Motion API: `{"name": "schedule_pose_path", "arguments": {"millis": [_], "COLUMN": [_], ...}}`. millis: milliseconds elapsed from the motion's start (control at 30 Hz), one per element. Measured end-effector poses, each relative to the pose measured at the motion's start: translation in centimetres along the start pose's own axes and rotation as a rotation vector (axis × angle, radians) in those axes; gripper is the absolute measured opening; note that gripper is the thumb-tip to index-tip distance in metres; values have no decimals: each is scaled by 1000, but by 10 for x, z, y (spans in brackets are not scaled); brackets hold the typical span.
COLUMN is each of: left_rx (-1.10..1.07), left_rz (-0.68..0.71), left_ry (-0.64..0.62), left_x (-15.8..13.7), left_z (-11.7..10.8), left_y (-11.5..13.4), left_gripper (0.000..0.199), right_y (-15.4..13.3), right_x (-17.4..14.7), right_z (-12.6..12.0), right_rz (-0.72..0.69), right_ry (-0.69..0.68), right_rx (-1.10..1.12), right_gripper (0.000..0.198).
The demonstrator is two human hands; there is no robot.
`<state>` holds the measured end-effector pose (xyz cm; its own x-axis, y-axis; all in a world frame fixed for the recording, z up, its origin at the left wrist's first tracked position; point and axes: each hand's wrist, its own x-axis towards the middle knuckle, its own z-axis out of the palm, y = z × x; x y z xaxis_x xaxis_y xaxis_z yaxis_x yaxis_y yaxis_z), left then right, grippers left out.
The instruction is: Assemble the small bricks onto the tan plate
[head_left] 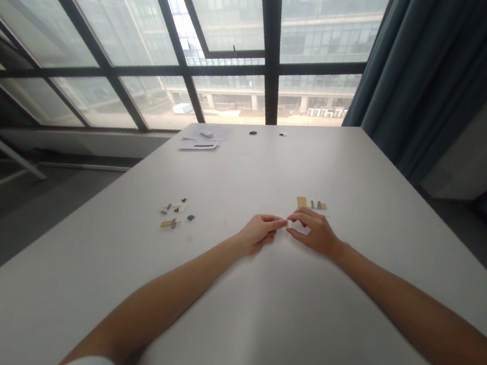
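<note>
While both forearms lie stretched across the white tabletop (360,180), the hands meet near its middle, likely so the surface steadies fine work. Left hand (257,232) rests palm-down, fingers pinched shut; right hand (315,231) curls toward it, thumb and forefinger closed on a tiny pale piece (288,224) held between the two hands. Just beyond sits a tan-and-grey brick strip (311,204). Loose small bricks (175,212) lie well left; papers (204,138) at the far edge.
</note>
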<state>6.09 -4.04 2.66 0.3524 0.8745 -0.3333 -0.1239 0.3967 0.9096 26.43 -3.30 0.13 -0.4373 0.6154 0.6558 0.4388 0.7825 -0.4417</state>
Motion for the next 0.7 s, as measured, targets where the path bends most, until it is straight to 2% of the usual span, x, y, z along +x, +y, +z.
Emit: {"name": "schedule_pose_path", "arguments": {"millis": [100,267,333,500,700], "left_rx": [103,576,700,825,863], "left_rz": [85,603,715,780,777], "left_ry": [50,136,120,97,105], "left_x": [1,3,3,4,4], "left_z": [-2,-13,-16,-18,-18], "left_y": [-1,0,-2,-7,-8], "left_gripper": [50,35,33,32,30], "right_y": [-1,-2,-3,-3,-3], "right_x": [0,1,1,0,0], "right_z": [-1,-4,-5,-5,-3], "right_rz": [48,70,61,53,36], "right_ry": [2,22,26,17,-10], "right_rx": [-27,-76,-76,-63,-50], "right_gripper": [14,14,14,14,13]}}
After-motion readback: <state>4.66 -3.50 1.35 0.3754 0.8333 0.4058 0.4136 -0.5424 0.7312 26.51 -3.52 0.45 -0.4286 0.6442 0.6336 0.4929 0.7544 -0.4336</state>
